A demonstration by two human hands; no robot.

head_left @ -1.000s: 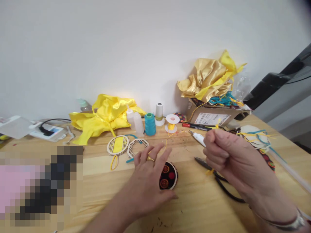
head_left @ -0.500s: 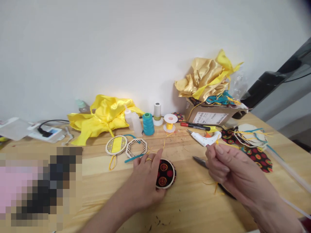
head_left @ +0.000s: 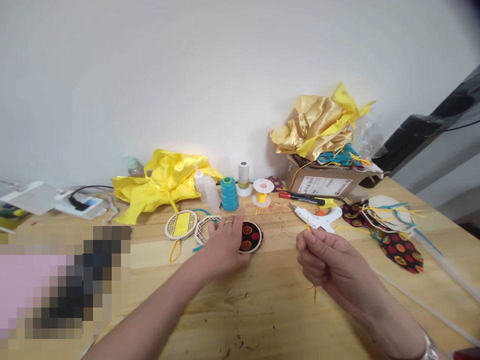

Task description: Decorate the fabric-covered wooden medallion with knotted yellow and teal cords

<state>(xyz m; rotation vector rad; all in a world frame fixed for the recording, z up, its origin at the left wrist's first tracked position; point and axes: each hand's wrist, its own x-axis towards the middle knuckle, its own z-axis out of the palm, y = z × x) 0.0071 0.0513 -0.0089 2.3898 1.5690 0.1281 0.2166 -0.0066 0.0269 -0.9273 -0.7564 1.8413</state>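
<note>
In the head view, my left hand (head_left: 226,245) grips the left side of a round disc (head_left: 252,237), thumb at its near edge and fingers across the far side. Black fabric with red and orange circles covers the disc inside a pale wooden rim. My right hand (head_left: 324,257) is closed, thumb against forefinger, on a thin yellow cord (head_left: 308,224); one end sticks up above the thumb and strands hang below the fist. An octagonal wooden lattice frame (head_left: 200,231) lies partly hidden behind my left hand. Beside it rests a round lattice piece (head_left: 183,224) with yellow fabric and a yellow loop.
Along the wall stand yellow satin (head_left: 161,175), squeeze bottles (head_left: 212,194), a teal thread cone (head_left: 229,195) and a yellow cord spool (head_left: 263,192). A white glue gun (head_left: 318,217), a marker (head_left: 302,198) and a cardboard box (head_left: 322,181) of fabric sit at right. A pixelated patch covers the lower left.
My left hand has slid the disc away from me and slightly left. My right hand has come left and a little nearer with the cord. The dark metal tool beside it no longer shows.
</note>
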